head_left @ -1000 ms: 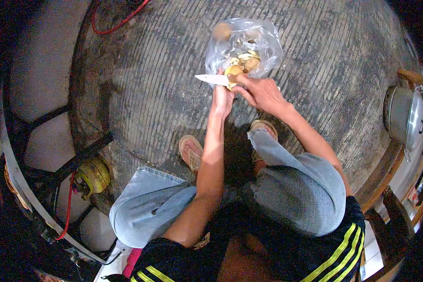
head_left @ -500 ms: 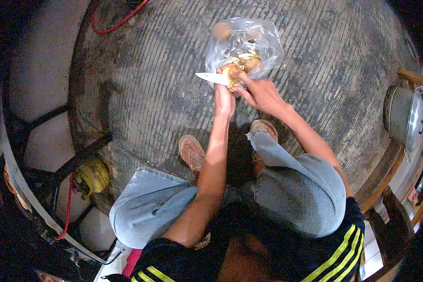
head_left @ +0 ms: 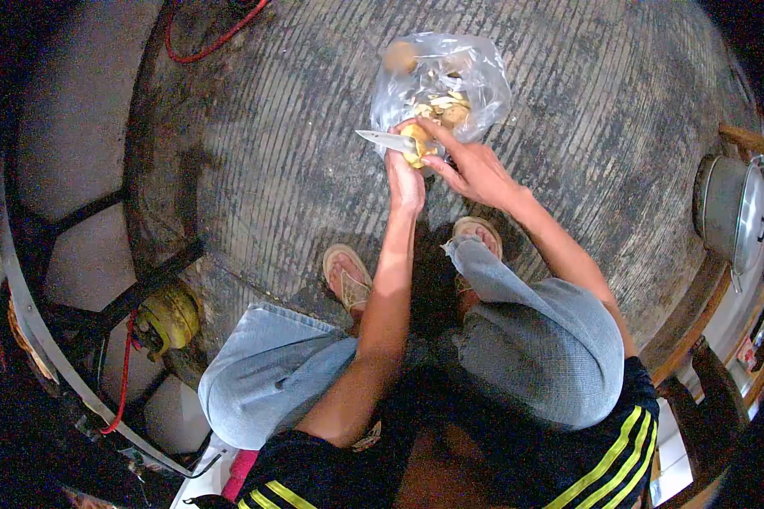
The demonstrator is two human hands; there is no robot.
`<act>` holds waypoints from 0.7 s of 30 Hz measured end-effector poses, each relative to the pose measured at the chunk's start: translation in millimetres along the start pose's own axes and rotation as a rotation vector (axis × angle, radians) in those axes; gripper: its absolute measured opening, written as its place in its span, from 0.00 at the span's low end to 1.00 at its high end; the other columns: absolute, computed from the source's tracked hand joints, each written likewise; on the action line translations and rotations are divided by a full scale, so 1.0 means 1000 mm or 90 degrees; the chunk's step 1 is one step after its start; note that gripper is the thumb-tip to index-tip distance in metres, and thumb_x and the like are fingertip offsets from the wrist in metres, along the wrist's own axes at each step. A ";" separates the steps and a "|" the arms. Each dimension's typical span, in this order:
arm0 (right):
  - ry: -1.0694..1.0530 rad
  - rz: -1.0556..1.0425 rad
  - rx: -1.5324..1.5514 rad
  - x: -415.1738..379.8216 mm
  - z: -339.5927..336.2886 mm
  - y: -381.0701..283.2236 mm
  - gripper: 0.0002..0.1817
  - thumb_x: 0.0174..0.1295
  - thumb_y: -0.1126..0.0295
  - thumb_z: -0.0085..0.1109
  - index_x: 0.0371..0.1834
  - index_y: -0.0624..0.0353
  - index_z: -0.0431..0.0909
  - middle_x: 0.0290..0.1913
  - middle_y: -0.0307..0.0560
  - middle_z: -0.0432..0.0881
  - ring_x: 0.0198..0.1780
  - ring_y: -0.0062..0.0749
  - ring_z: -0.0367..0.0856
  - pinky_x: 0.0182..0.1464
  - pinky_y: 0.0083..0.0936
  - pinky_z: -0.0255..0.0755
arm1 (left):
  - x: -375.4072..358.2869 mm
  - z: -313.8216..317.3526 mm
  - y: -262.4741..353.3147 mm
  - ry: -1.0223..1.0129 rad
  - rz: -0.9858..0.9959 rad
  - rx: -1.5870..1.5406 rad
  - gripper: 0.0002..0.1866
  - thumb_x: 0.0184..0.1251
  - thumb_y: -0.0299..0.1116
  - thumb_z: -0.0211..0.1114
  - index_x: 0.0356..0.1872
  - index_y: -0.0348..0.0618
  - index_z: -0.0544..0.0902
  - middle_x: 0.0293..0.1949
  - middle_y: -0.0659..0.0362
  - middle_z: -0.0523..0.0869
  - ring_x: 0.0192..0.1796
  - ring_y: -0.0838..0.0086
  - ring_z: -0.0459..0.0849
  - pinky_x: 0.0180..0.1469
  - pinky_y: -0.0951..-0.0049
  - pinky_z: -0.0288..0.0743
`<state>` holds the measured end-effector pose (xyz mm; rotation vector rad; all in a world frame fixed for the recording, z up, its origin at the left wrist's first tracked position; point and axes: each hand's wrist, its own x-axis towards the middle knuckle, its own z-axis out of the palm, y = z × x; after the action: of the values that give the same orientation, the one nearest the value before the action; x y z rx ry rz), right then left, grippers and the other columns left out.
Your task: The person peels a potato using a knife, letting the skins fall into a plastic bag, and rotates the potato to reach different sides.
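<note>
My left hand (head_left: 405, 181) is wrapped round a partly peeled potato (head_left: 416, 133), whose yellow flesh shows. In my right hand (head_left: 482, 176) is a knife (head_left: 384, 139), its handle mostly hidden by the fingers. The blade lies across the potato and its tip points left. Just beyond both hands, a clear plastic bag (head_left: 490, 81) rests on the floor. It has peelings (head_left: 440, 103) and a brown potato (head_left: 456, 115) on its near side, and another brown potato (head_left: 401, 58) at its far left.
Ridged, dark-stained floor (head_left: 272, 153) surrounds the bag. My sandalled feet (head_left: 346, 273) are below the hands. A lidded metal pot (head_left: 726, 208) stands at the right. On the left are a yellow-green gas cylinder (head_left: 168, 318), a red hose (head_left: 128, 373) and dark metal bars (head_left: 148, 280).
The knife blade has shifted slightly to the right and turned, looking greyer. My right fingers have moved a little on the potato. The bag stays in place.
</note>
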<state>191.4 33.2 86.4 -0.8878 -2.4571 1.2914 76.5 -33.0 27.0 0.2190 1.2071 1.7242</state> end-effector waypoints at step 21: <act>0.039 -0.082 0.184 0.010 0.006 0.007 0.19 0.66 0.57 0.46 0.56 0.51 0.62 0.42 0.59 0.77 0.45 0.55 0.78 0.46 0.42 0.70 | -0.004 0.000 0.006 -0.020 0.003 0.021 0.22 0.71 0.41 0.38 0.50 0.37 0.73 0.46 0.57 0.79 0.49 0.73 0.77 0.53 0.72 0.69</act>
<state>183.9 38.5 76.8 -0.6740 -2.1677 1.4986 75.0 -36.6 33.8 0.2676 1.2139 1.6996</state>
